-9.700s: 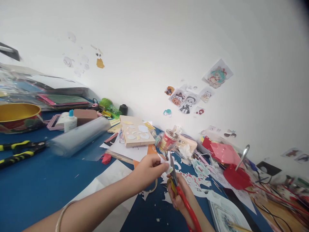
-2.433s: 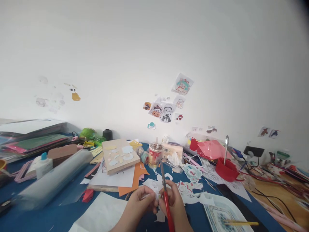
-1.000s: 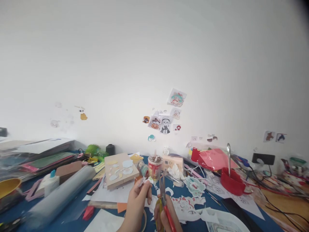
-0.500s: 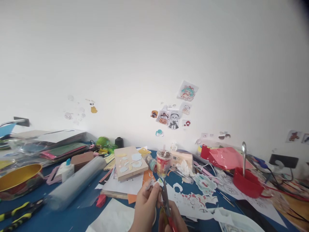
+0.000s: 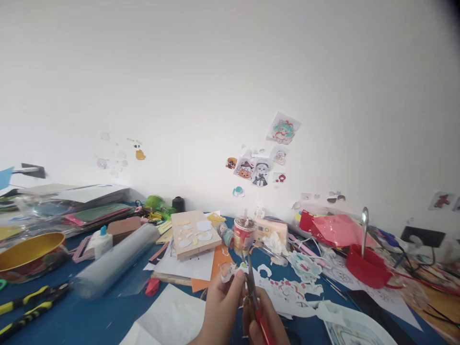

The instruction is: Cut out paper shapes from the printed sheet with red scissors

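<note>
Between the thumb and fingers of my left hand (image 5: 223, 302) is a small printed paper cutout (image 5: 228, 271), mostly white with a faint drawing. My right hand (image 5: 268, 311) grips scissors (image 5: 253, 282) with red handles, their blades pointing up and away from me, slightly parted beside the paper. Just beyond the blades stands a lidded drink cup (image 5: 244, 234) with a straw. To the right of my hands lie a white paper ring (image 5: 265, 270) and a cut-up sheet with red prints (image 5: 293, 294). My fingers hide part of the cutout.
A wooden block (image 5: 196, 235) with pale paper shapes sits left of the cup. A plastic roll (image 5: 117, 261), pliers (image 5: 32, 304) and a gold-lined bowl (image 5: 32, 256) lie farther left. On the right are a red cup (image 5: 368, 270), a phone (image 5: 381, 314) and a white tray (image 5: 354, 326).
The scissor blades have opened a little and sit slightly farther right. My left hand has turned the cutout so more of its printed face shows. The view has shifted slightly.
</note>
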Motion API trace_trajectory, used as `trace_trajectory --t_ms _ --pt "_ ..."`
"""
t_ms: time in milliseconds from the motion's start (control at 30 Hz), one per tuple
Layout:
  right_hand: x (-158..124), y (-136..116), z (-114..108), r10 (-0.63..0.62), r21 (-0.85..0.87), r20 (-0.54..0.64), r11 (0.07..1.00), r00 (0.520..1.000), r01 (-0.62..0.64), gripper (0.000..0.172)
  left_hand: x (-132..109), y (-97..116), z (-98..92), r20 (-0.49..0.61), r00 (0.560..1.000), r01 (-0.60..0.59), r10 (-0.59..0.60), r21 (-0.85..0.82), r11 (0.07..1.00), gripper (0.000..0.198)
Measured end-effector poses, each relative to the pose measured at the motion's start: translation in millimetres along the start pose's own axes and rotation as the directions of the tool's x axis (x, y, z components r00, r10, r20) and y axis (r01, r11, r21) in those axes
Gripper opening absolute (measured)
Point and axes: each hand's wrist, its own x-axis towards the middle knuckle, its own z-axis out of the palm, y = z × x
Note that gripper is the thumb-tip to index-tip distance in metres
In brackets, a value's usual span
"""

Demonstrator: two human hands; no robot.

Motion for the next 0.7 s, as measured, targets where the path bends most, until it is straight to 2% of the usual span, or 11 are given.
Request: trace_trajectory --t_ms 267,500,700 --pt "1.0 -7.0 -4.3 0.013 -0.079 0.021 0.997 1.0 -0.011 0.048 -1.9 1.2 0.3 0.007 1.0 -0.029 0.028 0.034 0.999 0.037" --pt "1.2 -12.1 -1.9 0.022 -0.061 0.009 0.998 1.0 -0.021 0.047 -0.1 -0.9 -0.2 0.006 0.999 -0.035 0.035 0.044 0.998 0.033" --pt "-0.8 -11.2 -1.7 0.087 -0.019 0.056 0.996 0.995 -0.086 0.052 3.5 6.4 -0.9 0.032 0.997 -0.077 0.076 0.037 0.996 0.032"
